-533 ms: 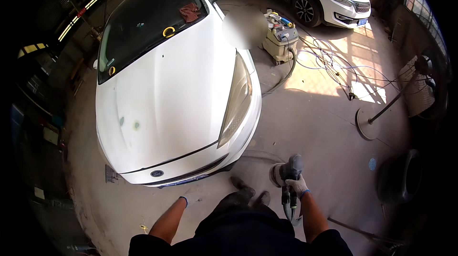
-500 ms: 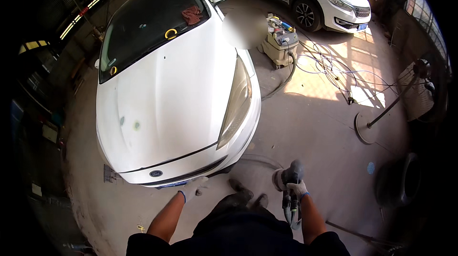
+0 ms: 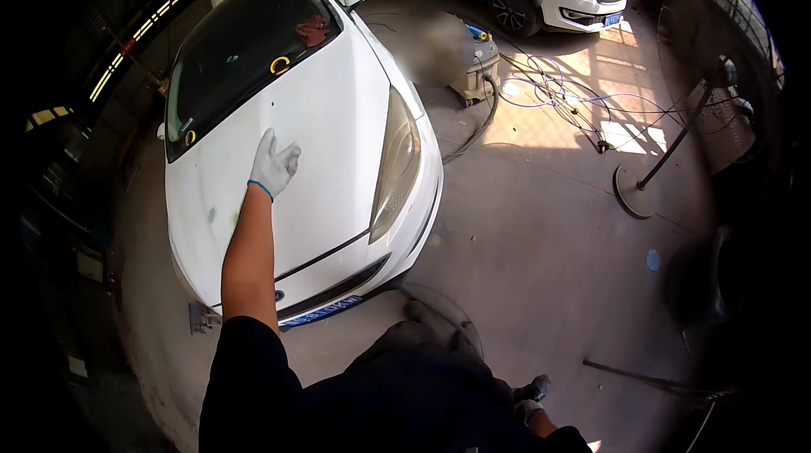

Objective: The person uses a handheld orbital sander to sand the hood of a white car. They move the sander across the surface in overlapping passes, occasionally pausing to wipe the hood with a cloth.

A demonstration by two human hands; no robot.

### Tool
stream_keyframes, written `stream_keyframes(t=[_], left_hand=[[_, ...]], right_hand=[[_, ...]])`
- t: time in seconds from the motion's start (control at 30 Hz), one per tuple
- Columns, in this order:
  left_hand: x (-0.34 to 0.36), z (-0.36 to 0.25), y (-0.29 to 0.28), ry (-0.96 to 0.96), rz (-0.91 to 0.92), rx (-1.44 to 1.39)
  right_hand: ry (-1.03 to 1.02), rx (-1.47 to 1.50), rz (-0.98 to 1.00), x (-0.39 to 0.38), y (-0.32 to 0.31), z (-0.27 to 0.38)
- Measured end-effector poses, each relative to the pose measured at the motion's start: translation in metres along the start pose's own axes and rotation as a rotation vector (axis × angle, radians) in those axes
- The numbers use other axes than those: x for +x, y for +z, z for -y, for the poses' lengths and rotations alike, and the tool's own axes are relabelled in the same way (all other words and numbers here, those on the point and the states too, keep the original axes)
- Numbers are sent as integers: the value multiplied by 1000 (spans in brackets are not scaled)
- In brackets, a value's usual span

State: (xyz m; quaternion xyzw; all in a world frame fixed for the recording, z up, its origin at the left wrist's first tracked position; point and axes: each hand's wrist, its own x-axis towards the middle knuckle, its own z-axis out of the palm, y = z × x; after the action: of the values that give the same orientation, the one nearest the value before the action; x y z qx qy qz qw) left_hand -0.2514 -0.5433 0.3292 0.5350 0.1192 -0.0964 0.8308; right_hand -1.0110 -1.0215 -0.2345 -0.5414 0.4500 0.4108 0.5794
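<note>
My left hand [image 3: 274, 168], in a white glove with a blue cuff, reaches out over the hood [image 3: 334, 174] of a white car. Its fingers are apart and hold nothing; whether it touches the paint I cannot tell. Greenish-grey patches [image 3: 212, 215] mark the hood close to that forearm. Low beside my right hip, my right hand [image 3: 529, 408], gloved too, is closed around a dark power sander [image 3: 534, 387]. My clothing hides most of the hand and tool.
Yellow tape rolls [image 3: 280, 65] and a red-brown cloth [image 3: 312, 30] lie on the windshield. Beyond the headlight [image 3: 397, 168] stands a wheeled dust extractor [image 3: 477, 73], partly blurred. Tangled hoses and cables [image 3: 562, 98], a stand with a round base [image 3: 635, 191] and another white car [image 3: 583, 10] lie beyond.
My left hand has risen from the front bumper and stretched forward over the hood. The right hand has dropped back with the sander, now mostly out of sight. The view has shifted slightly.
</note>
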Motion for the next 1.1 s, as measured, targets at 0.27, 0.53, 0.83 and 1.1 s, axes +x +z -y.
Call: stream_keyframes(t=[0.27,0.53,0.83,1.1], left_hand=[[-119,190,-213,-705,61,1564],[-359,248,-548,-534,254,1870],[-637,405,-714,-858,-557,986],[-692,396,-807,-993,-310,1018]], right_hand=[[-68,-135,52,-81,26,-25],[-132,-452,-125,-32,124,133],[-796,-447,-539,-18,322,382],[-962,-221,-331,-157,606,489]])
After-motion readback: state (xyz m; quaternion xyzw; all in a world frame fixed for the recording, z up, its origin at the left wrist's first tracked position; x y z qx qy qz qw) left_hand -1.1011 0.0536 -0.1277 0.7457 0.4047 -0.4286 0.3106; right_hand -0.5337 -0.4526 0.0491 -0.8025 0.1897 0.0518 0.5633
